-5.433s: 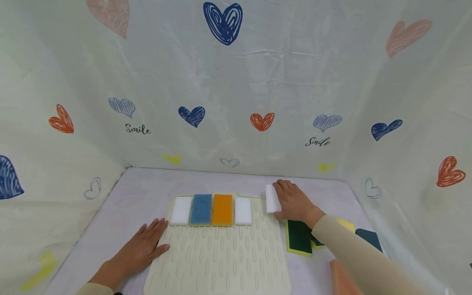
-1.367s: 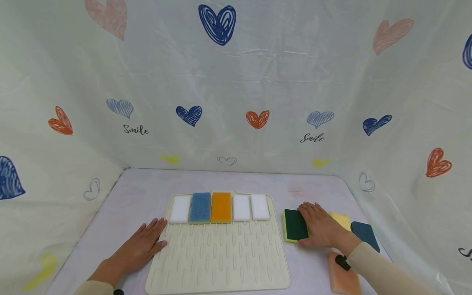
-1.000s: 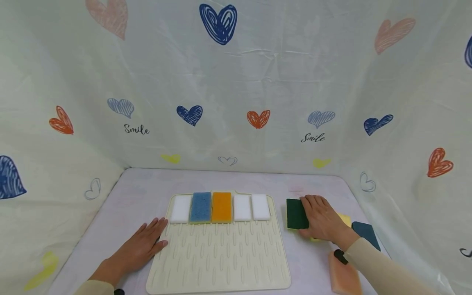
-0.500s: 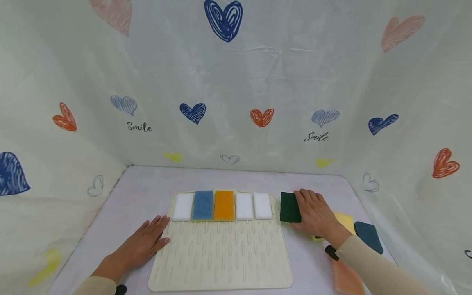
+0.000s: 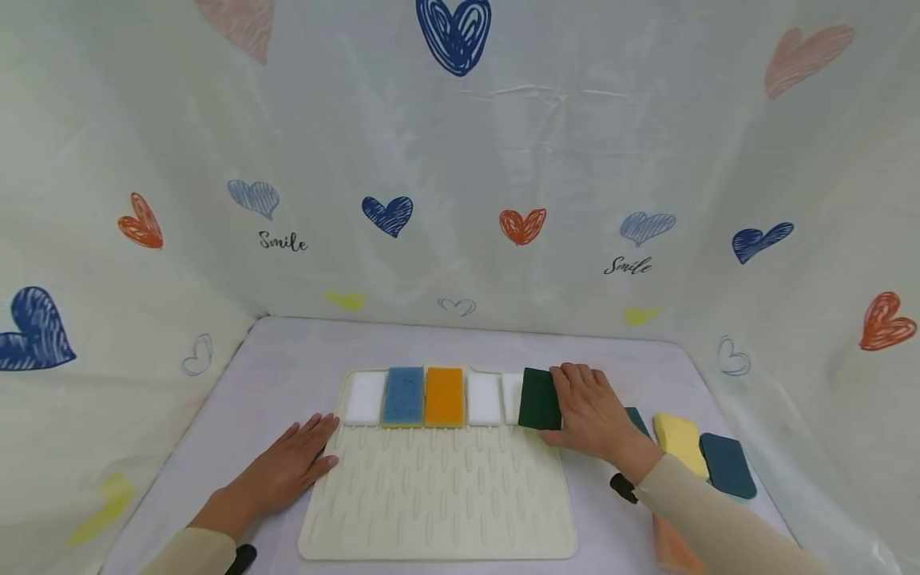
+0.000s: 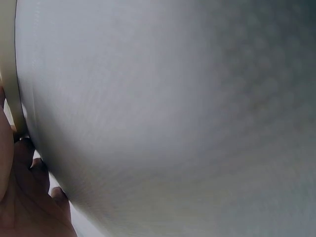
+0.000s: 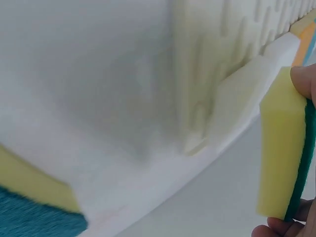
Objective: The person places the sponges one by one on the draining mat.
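My right hand [image 5: 592,411] grips a scouring sponge [image 5: 539,399] by its edges, dark green on one face. In the right wrist view the sponge's yellow side [image 7: 282,148] shows, held clear of the table. It hovers at the cream ribbed mat's [image 5: 438,495] upper right corner, partly covering a white sponge [image 5: 511,398]. Along the mat's far edge, leftward, lie another white sponge [image 5: 484,399], an orange one [image 5: 444,397], a blue one [image 5: 404,396] and a white one [image 5: 365,398]. My left hand [image 5: 283,471] rests on the mat's left edge, fingers extended.
Right of the mat are a yellow sponge [image 5: 679,443], a dark teal one [image 5: 729,465] and another teal one [image 5: 636,421] partly behind my wrist. A peach block [image 5: 676,551] sits under my right forearm. A heart-printed curtain [image 5: 446,160] surrounds the table.
My right hand set a white sponge at the row's right end, then took the green-and-yellow sponge from the table and carried it left over the mat. My left hand stayed in place.
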### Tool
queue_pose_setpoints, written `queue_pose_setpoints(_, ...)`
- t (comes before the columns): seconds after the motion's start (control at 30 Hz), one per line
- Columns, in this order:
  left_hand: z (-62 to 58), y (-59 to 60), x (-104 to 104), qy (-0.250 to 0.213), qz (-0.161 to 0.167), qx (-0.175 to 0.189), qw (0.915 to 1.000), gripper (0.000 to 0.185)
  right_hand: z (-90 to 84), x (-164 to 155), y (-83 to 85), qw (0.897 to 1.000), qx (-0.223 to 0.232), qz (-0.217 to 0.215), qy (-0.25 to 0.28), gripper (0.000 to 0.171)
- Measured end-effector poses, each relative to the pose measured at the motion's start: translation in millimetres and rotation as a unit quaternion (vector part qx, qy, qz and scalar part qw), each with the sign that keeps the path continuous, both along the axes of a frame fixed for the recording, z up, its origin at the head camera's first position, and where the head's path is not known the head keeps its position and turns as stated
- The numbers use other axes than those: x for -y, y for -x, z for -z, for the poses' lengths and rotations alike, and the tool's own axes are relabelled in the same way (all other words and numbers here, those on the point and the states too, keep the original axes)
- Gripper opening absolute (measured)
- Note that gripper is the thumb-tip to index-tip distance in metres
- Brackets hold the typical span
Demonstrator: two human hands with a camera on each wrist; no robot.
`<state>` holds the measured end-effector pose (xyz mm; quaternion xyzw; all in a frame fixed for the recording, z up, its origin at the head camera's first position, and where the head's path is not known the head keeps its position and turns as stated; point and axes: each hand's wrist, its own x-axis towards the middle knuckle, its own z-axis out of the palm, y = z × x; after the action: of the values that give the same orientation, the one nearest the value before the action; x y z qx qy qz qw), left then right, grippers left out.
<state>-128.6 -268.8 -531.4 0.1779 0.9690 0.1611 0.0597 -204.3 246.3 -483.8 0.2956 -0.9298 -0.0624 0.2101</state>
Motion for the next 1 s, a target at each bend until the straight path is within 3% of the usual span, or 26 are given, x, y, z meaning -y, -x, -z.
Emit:
queue_pose_setpoints(0.1, 0.1, 0.6, -1, -0.004, 0.004, -0.001, 1.0, 0.072, -3.0, 15, -2.1, 1.0, -0.004, -0.011, -0.002, 0.109)
queue_pose_setpoints(0.4, 1.6, 1.9, 0, -0.006, 0.0, -0.001, 1.0, 0.072, -2.8, 75, -13.9, 0.998, 0.044, -0.032, 0.012, 0.107)
queue_pose_setpoints(1.0, 3.7, 0.4, 2, -0.023, 0.011, -0.034, 0.9991, 0.069, 15.4, 210, -52.3, 0.994, 0.04, -0.105, -0.009, 0.106)
